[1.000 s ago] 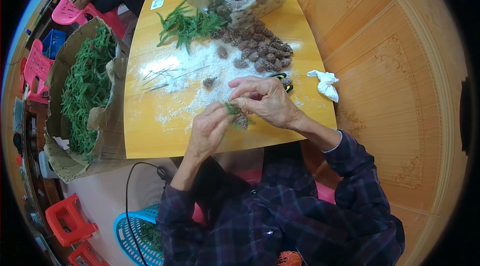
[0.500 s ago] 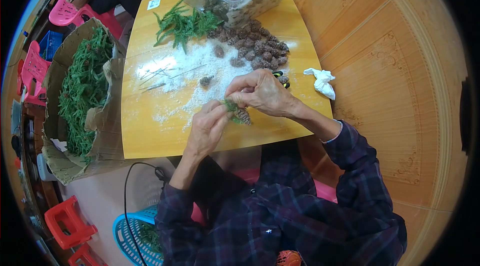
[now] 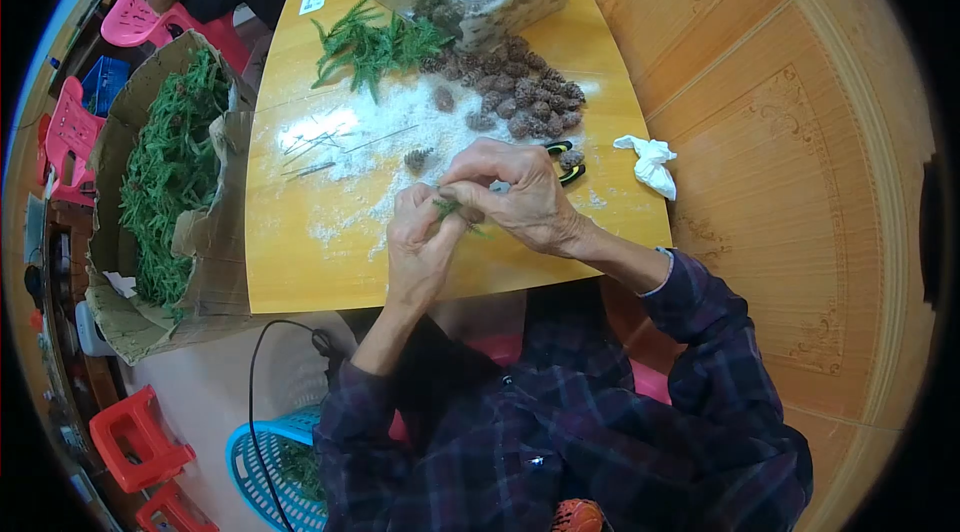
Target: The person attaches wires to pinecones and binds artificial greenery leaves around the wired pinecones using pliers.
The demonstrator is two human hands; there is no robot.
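L hand [image 3: 418, 232] gripping sprig [image 3: 447, 205] w/ cone [image 3: 471, 216], above table [image 3: 300, 282] nr edge; R hand [image 3: 520, 197] pinching sprig top. Best: firm L hold, light R fingertips, needles uncrushed.

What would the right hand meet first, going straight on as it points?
Most likely the left hand, its fingers pinching a green sprig; depth between the hands is unclear.
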